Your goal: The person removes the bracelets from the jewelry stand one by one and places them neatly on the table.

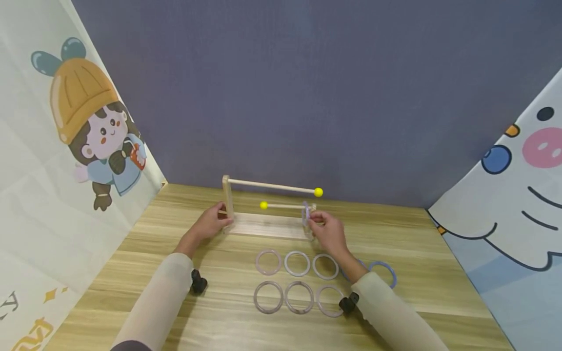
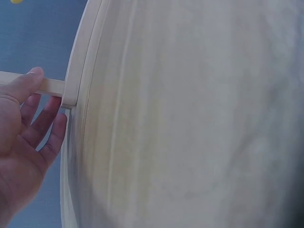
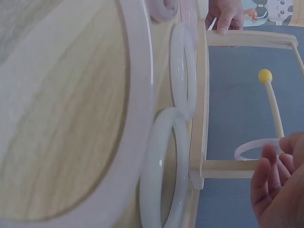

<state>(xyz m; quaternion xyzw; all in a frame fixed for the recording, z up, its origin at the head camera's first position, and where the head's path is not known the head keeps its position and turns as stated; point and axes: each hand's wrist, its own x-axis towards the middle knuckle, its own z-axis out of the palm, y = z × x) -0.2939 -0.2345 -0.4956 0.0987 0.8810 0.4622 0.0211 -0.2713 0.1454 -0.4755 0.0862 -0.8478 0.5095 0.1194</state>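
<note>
A wooden bangle stand (image 1: pixel 268 226) has two rods tipped with yellow balls, the upper rod (image 1: pixel 272 185) from its left post and the lower rod (image 1: pixel 283 206) from its right post. My left hand (image 1: pixel 210 223) grips the left post low down, thumb on one side, fingers on the other. At the right end, my right hand (image 1: pixel 328 233) pinches a pale lavender bangle (image 3: pixel 239 151). That bangle hangs around the lower rod, close to the right post (image 3: pixel 228 168). Part of the bangle is hidden by the fingers.
Two rows of bangles lie in front of the stand: a pink bangle (image 1: pixel 256 262), a white bangle (image 1: pixel 286 263), a greyish-brown bangle (image 1: pixel 255 297) and several others. A blue bangle (image 1: pixel 394 279) lies by my right forearm, which partly covers another. A dark partition (image 1: pixel 281 97) stands behind.
</note>
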